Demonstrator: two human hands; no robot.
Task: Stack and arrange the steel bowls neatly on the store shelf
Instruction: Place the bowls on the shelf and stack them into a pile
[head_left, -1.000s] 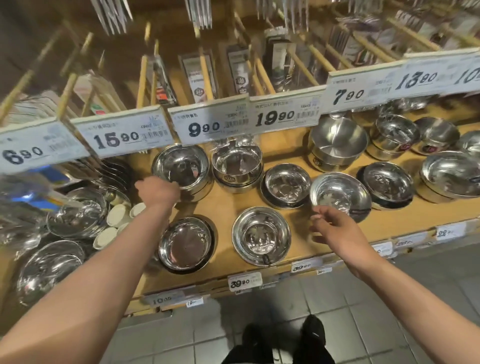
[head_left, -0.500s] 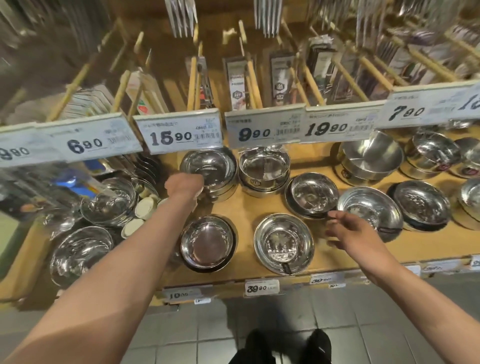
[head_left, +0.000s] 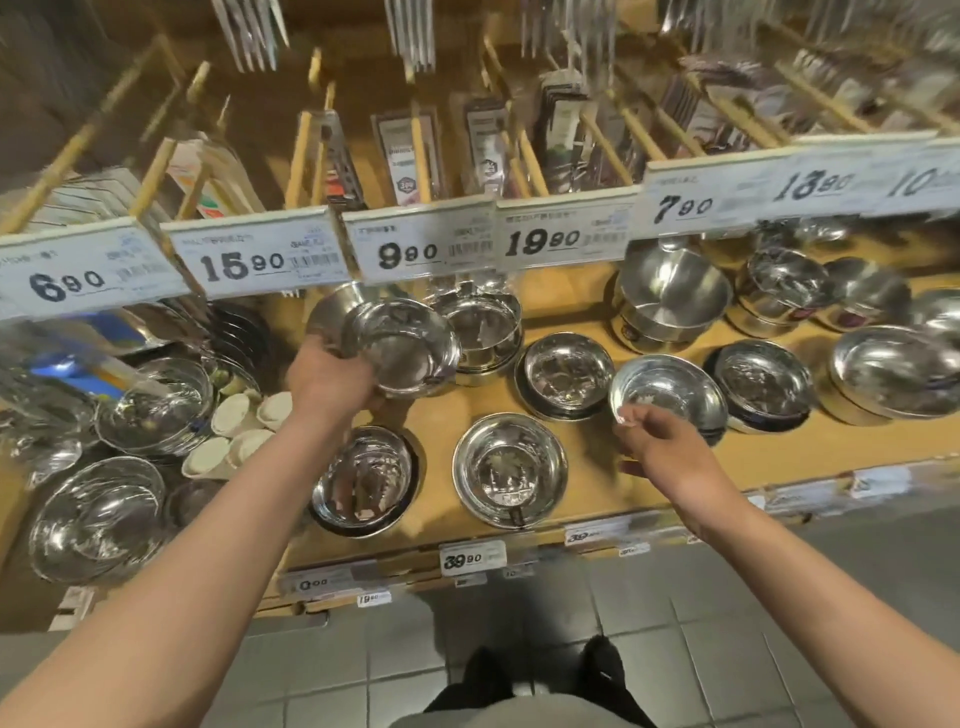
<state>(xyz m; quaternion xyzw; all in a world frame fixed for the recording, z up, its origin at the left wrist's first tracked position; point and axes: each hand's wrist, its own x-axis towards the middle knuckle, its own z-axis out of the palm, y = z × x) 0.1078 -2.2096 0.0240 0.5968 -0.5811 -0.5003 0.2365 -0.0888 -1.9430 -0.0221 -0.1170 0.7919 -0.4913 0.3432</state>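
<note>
Several steel bowls sit on a wooden shelf (head_left: 587, 457). My left hand (head_left: 332, 382) grips a deep steel bowl (head_left: 402, 345) by its near rim and holds it lifted and tilted above the shelf, in front of a bowl stack (head_left: 480, 332). My right hand (head_left: 657, 449) has its fingers on the near rim of a shallow steel bowl (head_left: 670, 397) that rests on the shelf. Below my left hand lies a dark-rimmed bowl (head_left: 363, 480), and beside it a wide shallow bowl (head_left: 511, 470). Further bowls (head_left: 569, 374) (head_left: 763, 382) fill the middle row.
A rail of price tags (head_left: 426, 249) overhangs the back row. More bowl stacks (head_left: 670, 296) stand back right. Glass bowls (head_left: 96, 514) and small white cups (head_left: 234, 431) crowd the left. Packaged cutlery hangs above. Grey floor tiles and my shoes (head_left: 540, 675) are below.
My left hand has lifted the deep bowl off the back-row stack and drawn it forward and tilted. My right hand has reached to the shallow bowl's rim.
</note>
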